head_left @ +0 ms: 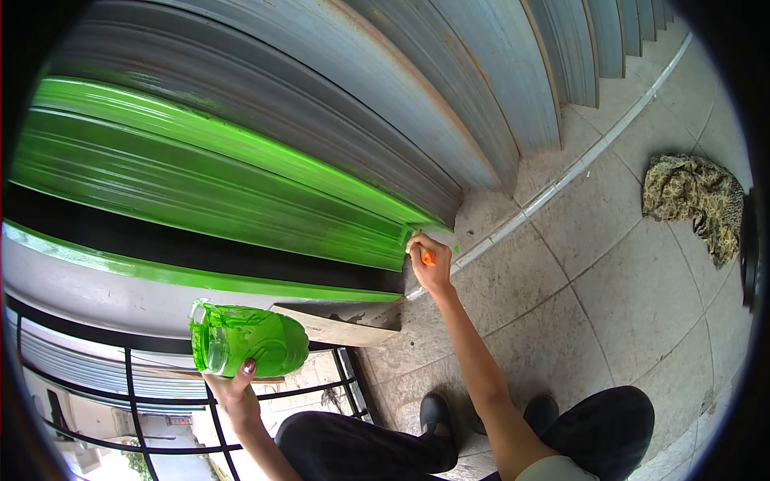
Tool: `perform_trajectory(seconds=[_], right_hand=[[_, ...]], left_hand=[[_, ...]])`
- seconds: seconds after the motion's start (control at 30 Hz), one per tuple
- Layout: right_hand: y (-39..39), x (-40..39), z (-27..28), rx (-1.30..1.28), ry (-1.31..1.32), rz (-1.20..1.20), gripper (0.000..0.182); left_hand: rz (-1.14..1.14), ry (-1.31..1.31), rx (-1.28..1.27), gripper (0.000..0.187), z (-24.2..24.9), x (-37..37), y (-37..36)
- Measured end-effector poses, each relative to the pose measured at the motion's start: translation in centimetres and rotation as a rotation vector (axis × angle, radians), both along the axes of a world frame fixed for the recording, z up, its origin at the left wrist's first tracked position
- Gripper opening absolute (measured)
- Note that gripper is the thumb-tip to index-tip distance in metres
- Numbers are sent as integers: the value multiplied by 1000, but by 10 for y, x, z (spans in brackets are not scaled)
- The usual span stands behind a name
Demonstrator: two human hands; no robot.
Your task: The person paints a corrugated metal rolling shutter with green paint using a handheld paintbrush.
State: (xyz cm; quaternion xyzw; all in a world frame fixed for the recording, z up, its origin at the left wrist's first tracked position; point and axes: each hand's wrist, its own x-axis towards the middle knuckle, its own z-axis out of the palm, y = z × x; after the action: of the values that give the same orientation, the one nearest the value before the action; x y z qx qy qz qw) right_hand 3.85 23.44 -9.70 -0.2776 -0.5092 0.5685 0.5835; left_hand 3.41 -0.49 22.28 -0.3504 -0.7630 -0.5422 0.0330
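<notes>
My right hand (430, 267) grips a paintbrush (426, 256) with an orange handle, its tip against the lower end of a corrugated metal shutter (337, 120). The shutter's slats near the brush are bright green (200, 192) with wet paint; those further along are bare grey. My left hand (233, 389) holds up a clear plastic container (249, 338) smeared with green paint, to the left of the brush and apart from the shutter.
A crumpled patterned cloth (696, 200) lies on the tiled floor (609, 272) at the right. A flat board (333, 327) rests by the shutter's base. A black metal railing (160, 401) is at lower left. My dark shoes (437, 417) and knees are below.
</notes>
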Motion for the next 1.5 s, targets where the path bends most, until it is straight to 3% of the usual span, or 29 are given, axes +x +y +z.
perform_trajectory(seconds=[0.03, 0.3, 0.43, 0.5, 0.67, 0.77, 0.8, 1.0, 1.1, 1.17, 1.2, 1.33, 1.4, 1.5], right_hand=[[1, -3, -5, 29, -132, -66, 6], [-2, 9, 41, -64, 488, 135, 11], [2, 0, 7, -63, -125, -9, 9], [-1, -11, 8, 10, -22, -9, 8], [3, -11, 78, 148, 158, 91, 9], [-5, 1, 101, -57, 598, 279, 11], [-7, 2, 103, -52, 618, 292, 14], [-10, -17, 14, -211, 639, 222, 17], [-13, -5, -24, -303, 455, 176, 14], [-9, -4, -29, -186, 144, 33, 10], [-7, -1, -25, -126, -12, -36, 8], [0, -16, 17, 126, -29, -77, 4], [5, -20, 47, 235, 85, -97, 4], [10, -10, 87, 159, 365, 101, 6]], left_hand=[[-11, -2, -20, 79, 1, 0, -1], [3, -31, -43, 81, 4, 0, -2], [-18, 7, -40, 81, 3, -1, 0], [-24, -7, -49, 82, 5, -1, 0], [-23, -12, -17, 80, 3, 2, 0], [-36, -6, -3, 79, 1, 3, 1], [-33, -5, 8, 79, 0, 3, 2], [-9, 24, -7, 78, -1, 5, 5], [-29, -4, -41, 80, 3, 2, 1], [-23, -11, -34, 80, 3, -1, -3], [-19, -15, -29, 80, 3, -1, -4], [-23, -2, -1, 80, 2, 4, 0], [-46, -19, -15, 80, 3, 3, -1], [-54, -33, -41, 82, 3, 1, -1]])
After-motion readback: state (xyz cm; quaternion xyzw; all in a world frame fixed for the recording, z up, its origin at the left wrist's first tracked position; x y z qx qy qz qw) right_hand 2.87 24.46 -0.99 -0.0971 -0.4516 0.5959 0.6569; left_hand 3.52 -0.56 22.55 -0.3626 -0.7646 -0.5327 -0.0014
